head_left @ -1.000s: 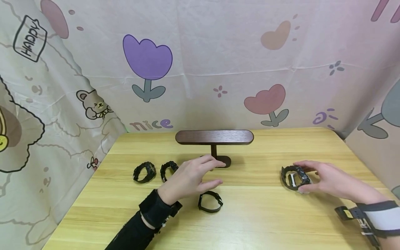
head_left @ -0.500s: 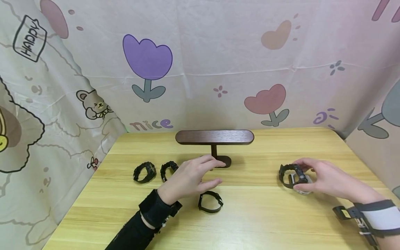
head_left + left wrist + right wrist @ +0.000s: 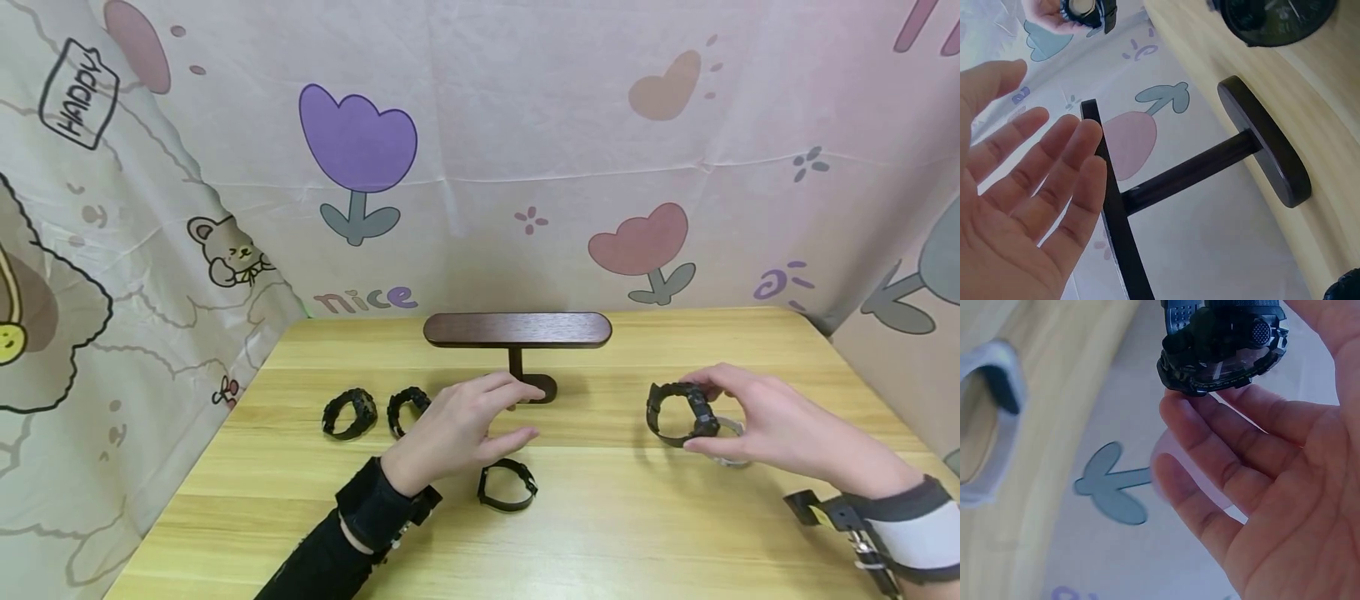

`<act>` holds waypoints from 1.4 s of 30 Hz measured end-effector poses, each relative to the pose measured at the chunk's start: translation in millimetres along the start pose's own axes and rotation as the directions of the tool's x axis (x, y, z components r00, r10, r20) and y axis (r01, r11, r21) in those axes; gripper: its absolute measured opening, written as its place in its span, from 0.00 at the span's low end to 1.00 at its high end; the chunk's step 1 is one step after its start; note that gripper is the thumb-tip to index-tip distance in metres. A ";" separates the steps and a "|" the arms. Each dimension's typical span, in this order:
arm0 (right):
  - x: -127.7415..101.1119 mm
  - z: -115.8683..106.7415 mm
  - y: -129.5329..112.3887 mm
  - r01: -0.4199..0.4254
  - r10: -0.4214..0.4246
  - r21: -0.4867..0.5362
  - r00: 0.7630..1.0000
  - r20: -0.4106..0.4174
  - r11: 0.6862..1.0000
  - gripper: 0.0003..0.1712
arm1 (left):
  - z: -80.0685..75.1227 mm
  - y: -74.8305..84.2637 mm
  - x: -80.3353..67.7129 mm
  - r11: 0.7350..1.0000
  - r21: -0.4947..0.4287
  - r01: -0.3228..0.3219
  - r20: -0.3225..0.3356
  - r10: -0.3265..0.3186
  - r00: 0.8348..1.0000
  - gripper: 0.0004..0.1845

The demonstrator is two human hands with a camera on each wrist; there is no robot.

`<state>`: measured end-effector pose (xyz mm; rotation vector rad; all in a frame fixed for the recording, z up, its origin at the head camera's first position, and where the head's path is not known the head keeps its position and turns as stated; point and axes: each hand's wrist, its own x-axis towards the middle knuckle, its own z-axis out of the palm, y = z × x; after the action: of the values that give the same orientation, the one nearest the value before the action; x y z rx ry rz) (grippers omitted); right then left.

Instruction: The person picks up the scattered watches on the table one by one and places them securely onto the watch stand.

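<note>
My right hand (image 3: 780, 429) pinches a chunky black watch (image 3: 702, 412) by its case, between thumb and fingers, with its strap closed in a loop to the left. In the right wrist view that watch (image 3: 1222, 353) is at the fingertips. A white watch (image 3: 731, 462) sits on the table, partly hidden behind the right hand. My left hand (image 3: 457, 433), fingers relaxed and holding nothing, hovers near the foot of a dark wooden T-shaped stand (image 3: 517, 329). In the left wrist view the palm of the hand (image 3: 1029, 212) appears beside the stand's bar.
Left of the left hand lie two black watches, one (image 3: 358, 413) whole in view and one (image 3: 396, 417) partly covered by the hand. A thinner black watch (image 3: 506, 504) lies in front of it. A patterned cloth (image 3: 480, 233) hangs behind the wooden table (image 3: 600, 533).
My right hand has moved left with the black watch, away from the white watch, which shows more now. The left hand holds its place.
</note>
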<state>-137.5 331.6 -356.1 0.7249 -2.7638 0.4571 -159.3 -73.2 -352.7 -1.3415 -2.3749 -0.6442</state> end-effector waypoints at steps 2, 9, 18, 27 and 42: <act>2.9 -2.1 -7.0 0.013 -0.013 -0.002 1.000 -0.005 1.000 0.46 | 0.0 0.8 0.1 1.000 -0.013 0.002 -0.010 -0.002 1.000 0.20; 11.8 -7.4 -30.5 0.067 -0.068 -0.025 0.997 -0.034 0.997 0.46 | 1.5 5.4 2.4 0.995 -0.103 0.017 -0.029 -0.020 0.999 0.16; 25.4 -10.0 -57.9 0.124 -0.125 -0.019 0.991 -0.041 0.992 0.44 | 0.9 13.9 4.9 0.977 -0.197 0.082 -0.025 -0.088 0.996 0.13; 44.2 -7.1 -81.3 0.201 -0.201 0.008 0.978 -0.047 0.979 0.41 | 2.7 16.6 6.2 0.948 -0.273 0.162 0.018 -0.163 0.986 0.12; 64.6 -0.7 -107.7 0.263 -0.261 0.065 0.965 -0.028 0.963 0.42 | 4.2 14.7 6.4 0.906 -0.338 0.255 0.012 -0.266 0.964 0.15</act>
<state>-137.1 214.9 -309.9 1.0790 -2.5929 0.5008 -150.1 -59.7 -349.8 -1.1265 -2.5203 -1.1882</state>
